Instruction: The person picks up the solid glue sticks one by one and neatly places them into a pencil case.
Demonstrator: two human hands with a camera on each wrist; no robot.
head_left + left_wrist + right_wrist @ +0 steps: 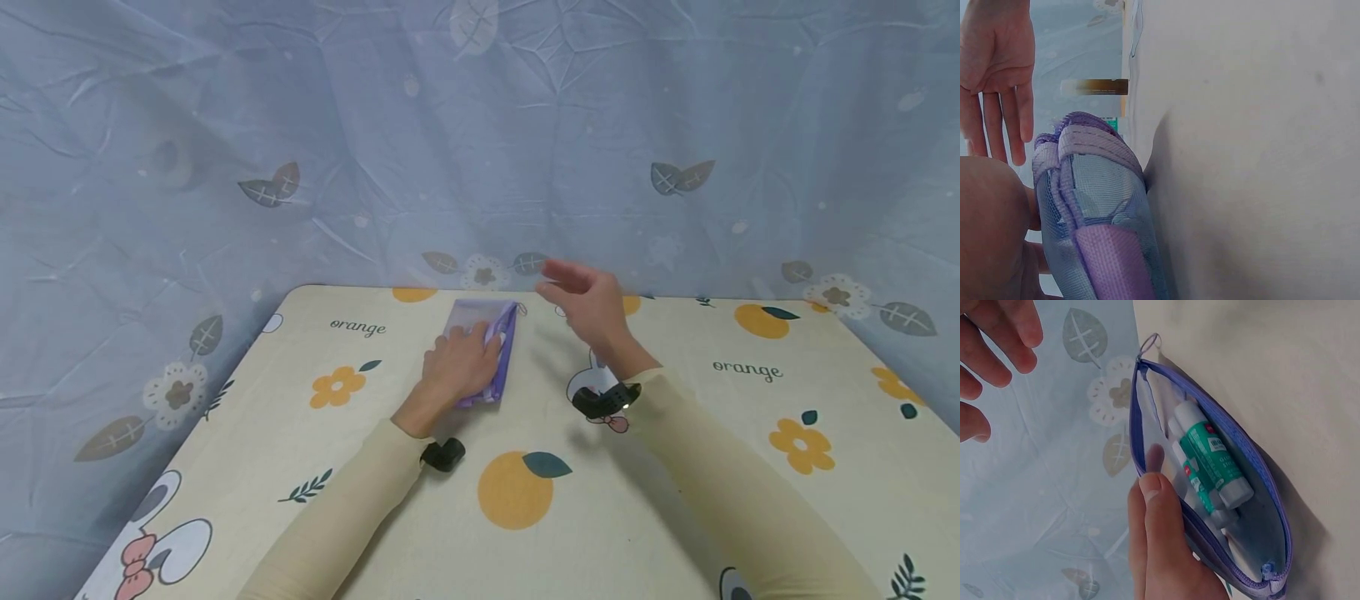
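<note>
A purple-edged mesh zip pouch (508, 358) lies near the back of the table, its zipped mouth spread wide in the right wrist view. My left hand (461, 364) holds it by one side, with the thumb (1163, 509) at the zipper edge. Inside the pouch are green-labelled glue sticks with pale caps, the clearest glue stick (1217, 456) lying on top. To the right, my right hand (588, 304) is raised above the table with its fingers extended and nothing in them. The pouch's near end, with a purple fabric tab (1113, 259), shows in the left wrist view.
A cream tablecloth (420, 533) printed with oranges, flowers and rabbits covers the table. Behind it hangs a blue-grey curtain (480, 150) with leaf prints. A brown-and-pale bar (1094, 87) stands out past the pouch in the left wrist view; its kind is unclear.
</note>
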